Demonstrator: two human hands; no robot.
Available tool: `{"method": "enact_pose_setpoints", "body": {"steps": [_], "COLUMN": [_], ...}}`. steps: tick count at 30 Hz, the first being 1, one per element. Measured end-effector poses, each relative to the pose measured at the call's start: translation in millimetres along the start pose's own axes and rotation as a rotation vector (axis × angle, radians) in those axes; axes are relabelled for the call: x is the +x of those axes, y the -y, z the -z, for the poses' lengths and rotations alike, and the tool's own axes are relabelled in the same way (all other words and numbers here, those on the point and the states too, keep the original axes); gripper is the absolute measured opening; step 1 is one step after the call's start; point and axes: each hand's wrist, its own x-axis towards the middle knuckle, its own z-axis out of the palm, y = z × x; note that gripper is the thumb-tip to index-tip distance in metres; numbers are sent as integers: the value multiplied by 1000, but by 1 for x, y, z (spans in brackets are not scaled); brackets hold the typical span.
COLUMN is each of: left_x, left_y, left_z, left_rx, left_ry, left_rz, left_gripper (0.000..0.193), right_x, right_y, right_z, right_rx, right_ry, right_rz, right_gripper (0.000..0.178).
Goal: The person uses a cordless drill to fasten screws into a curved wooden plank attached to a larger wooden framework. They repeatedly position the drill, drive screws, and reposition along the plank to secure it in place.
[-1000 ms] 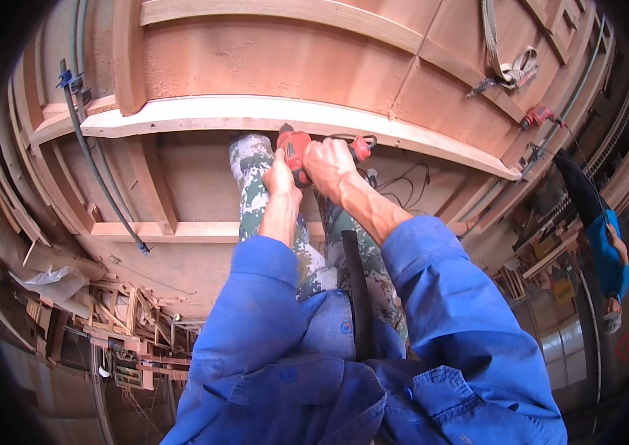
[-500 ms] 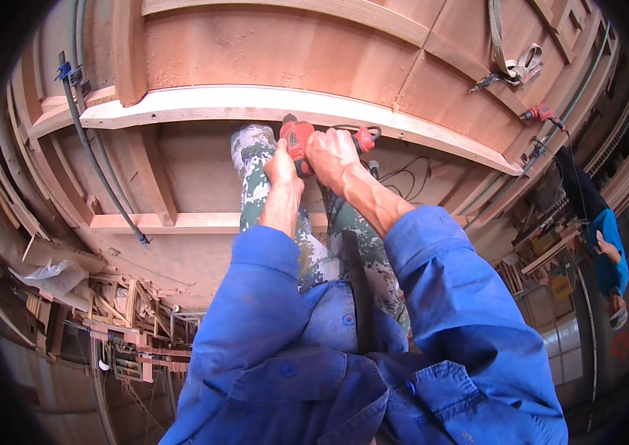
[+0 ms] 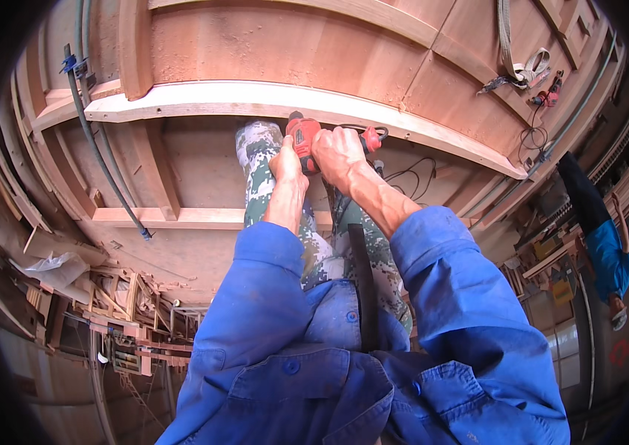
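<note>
A red corded power drill is held at the near edge of a long pale wooden beam, its dark nose touching or very close to the beam's side. My right hand is wrapped round the drill's rear part, fingers closed. Lower down, my left hand grips the near side of the drill's body. What the tip does at the wood is hidden. The drill's red rear end sticks out to the right of my right hand, close to a dark cable.
A second red power tool lies on the wooden panel at the far right, near a webbing strap. A long bar clamp crosses the frame at left. A person in a blue shirt stands at right. Scrap wood is piled at lower left.
Both hands keep their hold on the drill at the beam. The second red tool now lies farther away on the panel. The person at right has lowered an arm.
</note>
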Motion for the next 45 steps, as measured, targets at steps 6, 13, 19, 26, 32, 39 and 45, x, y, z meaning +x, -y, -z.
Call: {"method": "enact_pose_setpoints", "body": {"steps": [6, 13, 19, 26, 32, 39, 45], "left_x": [-6, -4, -2, -53, 4, 7, -4], "left_y": [0, -3, 1, -2, 11, 3, -4], "left_z": [-1, -1, 6, 26, -1, -3, -5], "left_rx": [-5, 34, -3, 111, -5, -23, -35], "left_ry": [-18, -14, 27, 122, 44, -9, -18], "left_rz": [1, -6, -3, -25, -39, 17, 79], "left_gripper": [34, 34, 33, 37, 35, 38, 39], "right_x": [2, 3, 3, -46, 2, 15, 14], "right_y": [-4, -3, 0, 4, -12, -5, -4], "right_z": [-11, -9, -14, -16, -26, -3, 3], "right_rx": [12, -6, 11, 41, -80, -119, -176], "right_ry": [-48, -31, -61, -216, -239, -18, 50], "right_rz": [0, 16, 7, 34, 55, 76, 133], "right_gripper": [28, 25, 25, 27, 20, 23, 18]}}
